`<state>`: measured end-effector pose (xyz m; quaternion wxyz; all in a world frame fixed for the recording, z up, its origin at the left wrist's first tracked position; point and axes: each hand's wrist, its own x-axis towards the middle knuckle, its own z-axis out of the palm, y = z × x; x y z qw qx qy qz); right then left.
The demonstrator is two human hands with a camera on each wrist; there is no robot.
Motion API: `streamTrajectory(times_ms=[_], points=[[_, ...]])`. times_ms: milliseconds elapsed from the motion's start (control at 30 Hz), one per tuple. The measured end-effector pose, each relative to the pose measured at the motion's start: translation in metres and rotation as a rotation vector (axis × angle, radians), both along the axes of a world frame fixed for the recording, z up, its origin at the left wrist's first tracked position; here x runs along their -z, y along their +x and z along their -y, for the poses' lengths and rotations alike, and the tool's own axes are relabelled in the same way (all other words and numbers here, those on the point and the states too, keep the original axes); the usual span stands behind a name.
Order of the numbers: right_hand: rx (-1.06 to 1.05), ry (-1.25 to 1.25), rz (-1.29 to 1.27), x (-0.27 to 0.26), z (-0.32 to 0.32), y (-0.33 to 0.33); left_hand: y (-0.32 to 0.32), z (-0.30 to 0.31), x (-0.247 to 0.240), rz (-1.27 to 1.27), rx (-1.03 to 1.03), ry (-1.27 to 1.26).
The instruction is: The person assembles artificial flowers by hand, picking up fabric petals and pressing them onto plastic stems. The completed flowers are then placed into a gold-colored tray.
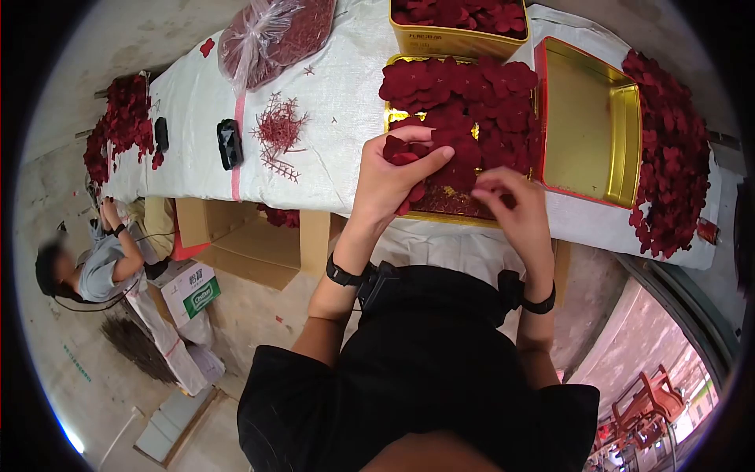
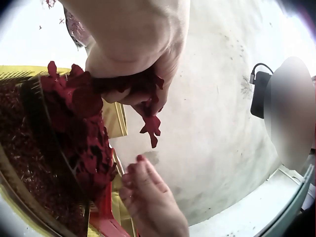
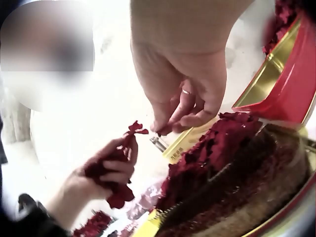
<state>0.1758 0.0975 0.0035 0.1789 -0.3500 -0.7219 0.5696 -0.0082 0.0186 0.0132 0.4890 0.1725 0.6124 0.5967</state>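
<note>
My left hand (image 1: 385, 179) grips a bunch of dark red flower-shaped petal pieces (image 3: 118, 195), the thumb laid over them. One flower piece (image 2: 150, 131) sticks out beyond its fingers in the left wrist view. To its right, my right hand (image 1: 519, 208) has thumb and fingertips together on a small red piece (image 2: 140, 158), mostly hidden by the fingers. Both hands are over the near side of a gold tin (image 1: 389, 110). Overlapping red flower pieces (image 1: 503, 118) fill its far part, and thin red bits (image 1: 444, 206) lie nearest me.
Behind stands a second gold tin (image 1: 464, 41) of flower pieces; at right lie a red-and-gold tin (image 1: 586, 118) and a flower heap (image 1: 672, 157). Left are thin red sprigs (image 1: 279, 130), a plastic bag (image 1: 275, 43) and a black object (image 1: 229, 144). Another person (image 1: 118, 259) sits far left.
</note>
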Motion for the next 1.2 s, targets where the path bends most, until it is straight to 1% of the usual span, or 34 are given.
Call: streamTrajectory(times_ms=[67,100,167,200,300,433,533,700,800,933,1033,1100,1200], points=[[0.189,-0.083,-0.119,-0.005,-0.004,-0.003,0.001,0.001,-0.005,0.002,0.006,-0.066],[0.239,-0.111,-0.216,-0.008,-0.008,-0.005,0.000,0.001,-0.007,-0.002,0.008,-0.095],[0.342,-0.180,-0.401,-0.013,-0.010,-0.006,0.004,-0.001,-0.005,-0.049,-0.015,-0.035],[0.325,-0.186,-0.446,-0.015,-0.010,-0.008,0.006,-0.002,-0.003,-0.070,-0.022,-0.005],[0.318,-0.229,-0.529,-0.021,-0.009,-0.029,0.008,-0.003,-0.011,-0.043,0.054,-0.022],[0.172,-0.259,-0.570,-0.010,-0.016,-0.033,0.011,0.000,-0.019,-0.002,0.084,-0.021],[0.163,-0.331,-0.561,-0.011,-0.015,-0.032,0.010,-0.001,-0.021,0.025,0.099,-0.038],[0.161,-0.303,-0.535,-0.011,-0.012,-0.031,0.011,-0.002,-0.014,0.054,0.077,0.021],[0.167,-0.299,-0.532,-0.012,-0.014,-0.033,0.008,-0.003,-0.022,0.069,0.136,-0.081],[0.162,-0.320,-0.538,-0.008,-0.014,-0.033,0.010,-0.003,-0.015,0.029,0.128,-0.016],[0.248,-0.373,-0.539,-0.010,-0.011,-0.039,0.010,-0.005,-0.016,0.028,0.125,-0.011],[0.238,-0.408,-0.491,-0.018,-0.012,-0.040,0.011,-0.004,-0.015,0.054,0.133,-0.003],[0.204,-0.435,-0.433,-0.020,-0.015,-0.038,0.010,-0.004,-0.016,0.022,0.154,-0.017]])
